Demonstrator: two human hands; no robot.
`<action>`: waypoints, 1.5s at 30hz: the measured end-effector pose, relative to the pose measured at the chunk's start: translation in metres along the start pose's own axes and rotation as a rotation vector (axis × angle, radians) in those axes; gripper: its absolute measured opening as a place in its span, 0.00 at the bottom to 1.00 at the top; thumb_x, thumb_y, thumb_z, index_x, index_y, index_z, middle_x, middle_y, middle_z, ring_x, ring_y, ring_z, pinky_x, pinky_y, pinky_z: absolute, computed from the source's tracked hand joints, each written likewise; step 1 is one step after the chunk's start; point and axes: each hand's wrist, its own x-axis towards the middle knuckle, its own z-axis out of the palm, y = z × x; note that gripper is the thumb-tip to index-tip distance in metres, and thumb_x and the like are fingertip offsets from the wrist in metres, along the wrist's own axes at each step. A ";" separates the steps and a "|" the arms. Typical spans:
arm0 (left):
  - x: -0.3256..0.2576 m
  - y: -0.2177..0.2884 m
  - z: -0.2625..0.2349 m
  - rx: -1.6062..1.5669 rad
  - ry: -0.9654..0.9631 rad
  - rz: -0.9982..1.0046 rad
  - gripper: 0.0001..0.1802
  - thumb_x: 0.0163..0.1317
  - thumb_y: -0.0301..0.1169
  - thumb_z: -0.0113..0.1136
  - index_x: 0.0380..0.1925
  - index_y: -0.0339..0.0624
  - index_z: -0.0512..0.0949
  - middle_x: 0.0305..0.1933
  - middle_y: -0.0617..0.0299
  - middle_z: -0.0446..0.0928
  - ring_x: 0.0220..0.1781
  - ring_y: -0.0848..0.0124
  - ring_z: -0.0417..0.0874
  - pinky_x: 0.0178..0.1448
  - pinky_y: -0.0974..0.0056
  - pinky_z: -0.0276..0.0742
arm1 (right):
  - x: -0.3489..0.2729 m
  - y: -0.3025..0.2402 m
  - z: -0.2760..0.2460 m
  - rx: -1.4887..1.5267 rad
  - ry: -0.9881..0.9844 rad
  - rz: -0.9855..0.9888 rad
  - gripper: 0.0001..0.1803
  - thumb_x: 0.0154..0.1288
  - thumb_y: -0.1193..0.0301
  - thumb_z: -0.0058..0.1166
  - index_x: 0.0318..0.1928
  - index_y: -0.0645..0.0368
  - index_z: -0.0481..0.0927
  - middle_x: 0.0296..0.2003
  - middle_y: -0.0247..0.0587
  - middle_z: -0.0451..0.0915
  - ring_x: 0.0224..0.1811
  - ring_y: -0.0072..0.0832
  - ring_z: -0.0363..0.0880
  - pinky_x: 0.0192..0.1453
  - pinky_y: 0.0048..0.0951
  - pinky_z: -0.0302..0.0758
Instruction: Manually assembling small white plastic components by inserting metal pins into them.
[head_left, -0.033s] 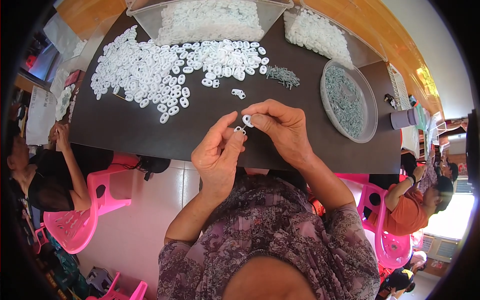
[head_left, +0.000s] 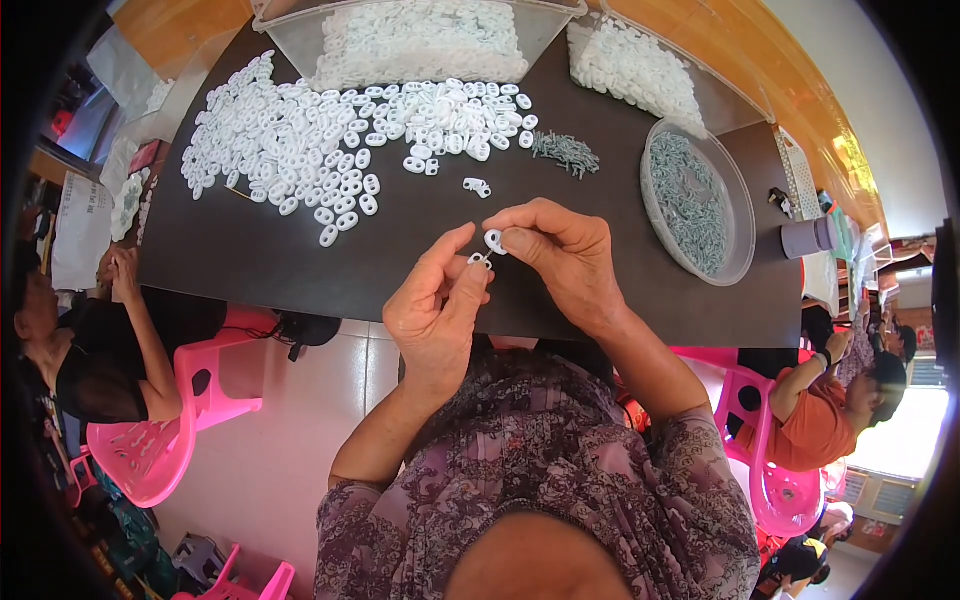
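Over the front of the dark table, my left hand point(head_left: 440, 310) pinches a small white plastic piece with holes point(head_left: 478, 261) between thumb and fingers. Just beside it, my right hand point(head_left: 565, 255) grips a white oval two-hole piece point(head_left: 494, 241) by thumb and forefinger. A thin metal pin or screw point(head_left: 488, 257) shows between the two pieces; its ends are hidden. Beyond my fingers lies a small joined pair of white pieces point(head_left: 478, 187). Farther back spread a big heap of white two-hole pieces point(head_left: 290, 140), a second heap point(head_left: 450, 115) and a small pile of grey screws point(head_left: 567, 152).
A round clear tub point(head_left: 747, 240) of grey screws stands at the right. Clear bins of white pieces point(head_left: 425, 45) line the far edge, with a grey-purple cup point(head_left: 808, 238) at the right edge. People sit on pink chairs point(head_left: 185, 430) on both sides.
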 end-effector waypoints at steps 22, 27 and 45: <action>0.002 -0.004 0.001 -0.139 -0.016 -0.101 0.17 0.63 0.22 0.55 0.53 0.34 0.72 0.30 0.67 0.75 0.28 0.83 0.74 0.33 0.78 0.72 | -0.004 0.001 0.008 -0.028 -0.014 0.039 0.07 0.61 0.82 0.51 0.39 0.64 0.79 0.32 0.31 0.77 0.36 0.14 0.73 0.41 0.18 0.70; 0.004 -0.006 0.001 -0.194 -0.030 -0.129 0.17 0.63 0.23 0.55 0.52 0.34 0.73 0.31 0.65 0.76 0.29 0.82 0.75 0.33 0.77 0.72 | -0.005 0.004 0.006 -0.118 -0.019 -0.047 0.07 0.61 0.82 0.51 0.40 0.64 0.78 0.33 0.33 0.78 0.35 0.14 0.74 0.42 0.18 0.71; 0.005 0.002 0.010 -0.379 0.063 -0.177 0.11 0.64 0.20 0.53 0.45 0.28 0.77 0.37 0.58 0.80 0.33 0.77 0.78 0.41 0.74 0.75 | -0.009 0.009 0.012 -0.483 0.131 -0.525 0.18 0.44 0.82 0.59 0.40 0.62 0.79 0.33 0.42 0.77 0.32 0.35 0.73 0.33 0.31 0.71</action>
